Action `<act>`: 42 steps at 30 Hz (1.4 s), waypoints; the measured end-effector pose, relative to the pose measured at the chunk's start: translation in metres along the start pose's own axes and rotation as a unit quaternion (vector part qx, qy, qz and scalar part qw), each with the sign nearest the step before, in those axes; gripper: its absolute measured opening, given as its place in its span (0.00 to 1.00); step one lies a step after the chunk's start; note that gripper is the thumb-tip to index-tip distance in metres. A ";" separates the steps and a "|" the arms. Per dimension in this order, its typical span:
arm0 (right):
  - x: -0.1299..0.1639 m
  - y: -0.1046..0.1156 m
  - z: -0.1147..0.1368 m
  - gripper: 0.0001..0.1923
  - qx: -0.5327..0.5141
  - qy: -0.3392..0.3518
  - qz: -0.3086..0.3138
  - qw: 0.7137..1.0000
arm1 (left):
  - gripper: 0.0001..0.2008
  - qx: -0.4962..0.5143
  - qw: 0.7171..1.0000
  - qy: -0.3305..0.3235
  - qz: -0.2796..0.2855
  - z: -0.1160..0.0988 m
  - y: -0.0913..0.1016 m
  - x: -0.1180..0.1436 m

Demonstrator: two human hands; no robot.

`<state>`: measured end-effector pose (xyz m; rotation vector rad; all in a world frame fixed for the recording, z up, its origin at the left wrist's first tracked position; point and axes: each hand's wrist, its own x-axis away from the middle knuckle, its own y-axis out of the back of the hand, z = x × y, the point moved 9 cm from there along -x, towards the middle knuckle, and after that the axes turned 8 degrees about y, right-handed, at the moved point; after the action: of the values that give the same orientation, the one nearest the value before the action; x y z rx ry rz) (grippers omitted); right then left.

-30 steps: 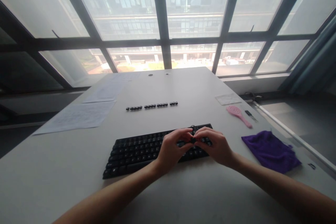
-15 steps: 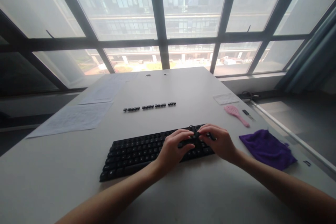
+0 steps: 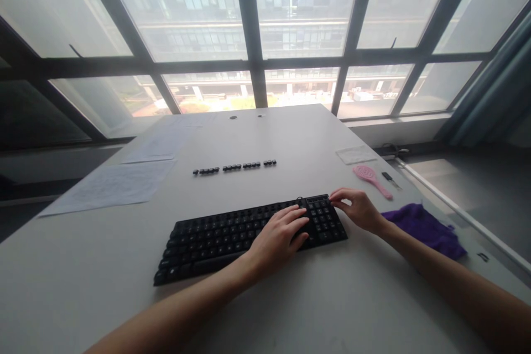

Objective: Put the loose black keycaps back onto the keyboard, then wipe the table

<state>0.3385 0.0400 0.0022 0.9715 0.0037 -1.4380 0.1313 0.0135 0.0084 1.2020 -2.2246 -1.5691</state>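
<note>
A black keyboard (image 3: 215, 238) lies at a slant on the white table (image 3: 265, 310). My left hand (image 3: 282, 229) rests palm down over its right part, fingers spread across the keys beside the number pad. At the keyboard's far right corner is my right hand (image 3: 352, 204), thumb and fingertips brought together. Whether a small part or the keyboard's edge is between those fingertips, I cannot make out. Beyond the keyboard, several small black keycaps (image 3: 232, 167) stand in a broken row. The top row of the keyboard partly lacks its caps.
To the right lie a pink hairbrush (image 3: 372, 180), a small black-handled tool (image 3: 390, 180), a purple cloth (image 3: 427, 229) and a clear plastic bag (image 3: 355, 154). Paper sheets (image 3: 112, 185) cover the left side. Windows (image 3: 298, 11) rise behind the table.
My right hand has moved right, from the middle of the number pad area to the keyboard's far corner. My left hand has come out of its pinch and flattened onto the keys.
</note>
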 end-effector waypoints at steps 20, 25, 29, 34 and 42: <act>-0.002 -0.008 0.029 0.11 0.079 0.126 0.095 0.984 | 0.18 -0.003 1.000 -0.010 -0.006 -0.001 -0.002 0.002; -0.003 -0.012 0.032 0.13 0.096 0.130 0.112 0.980 | 0.18 -0.012 1.000 -0.009 -0.001 -0.001 -0.003 0.001; -0.005 -0.012 0.031 0.14 0.110 0.129 0.120 0.978 | 0.18 -0.019 1.000 -0.011 0.002 -0.002 -0.003 0.001; -0.007 -0.014 0.032 0.14 0.100 0.128 0.133 0.978 | 0.18 -0.018 1.000 -0.016 -0.003 -0.003 -0.001 0.001; -0.006 -0.005 0.022 0.08 0.036 0.090 0.061 0.993 | 0.19 -0.009 1.000 -0.021 -0.013 -0.002 0.000 0.002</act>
<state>0.3213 0.0331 0.0164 1.1402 0.0242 -1.2414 0.1314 0.0107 0.0085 1.2091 -2.2239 -1.6365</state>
